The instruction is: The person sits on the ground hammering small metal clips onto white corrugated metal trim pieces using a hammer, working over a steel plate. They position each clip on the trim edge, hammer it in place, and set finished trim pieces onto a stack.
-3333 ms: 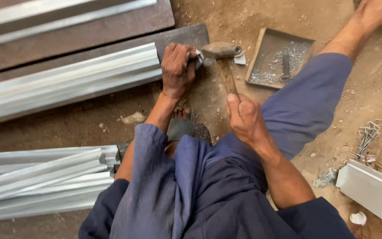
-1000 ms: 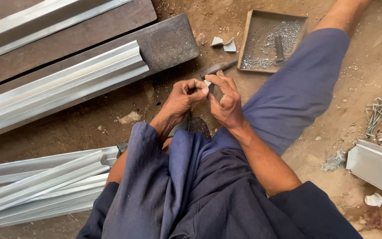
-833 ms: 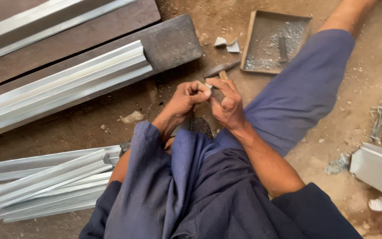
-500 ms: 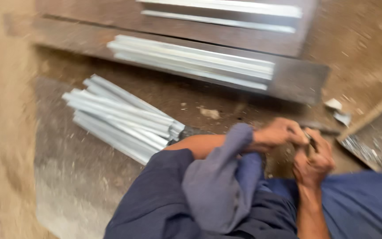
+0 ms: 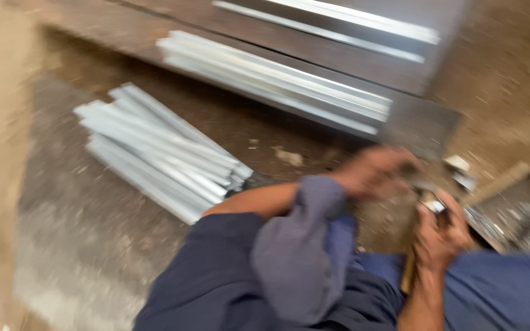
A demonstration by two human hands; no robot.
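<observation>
To the left we see bare dirt floor (image 5: 62,245) — room to pass there. A loose stack of grey metal strips (image 5: 161,153) blocks the middle ground, and a longer bundle of profiles (image 5: 277,83) on a dark slab (image 5: 418,125) bars the far side — the tray (image 5: 516,211) crowds the right.

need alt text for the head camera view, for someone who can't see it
Blurred view down at a person in blue work clothes, both hands close together: the left hand and the right hand pinch a small metal piece, too blurred to identify. On the dirt floor lie a loose bundle of metal strips, a long folded metal sheet and a shallow tray.
</observation>
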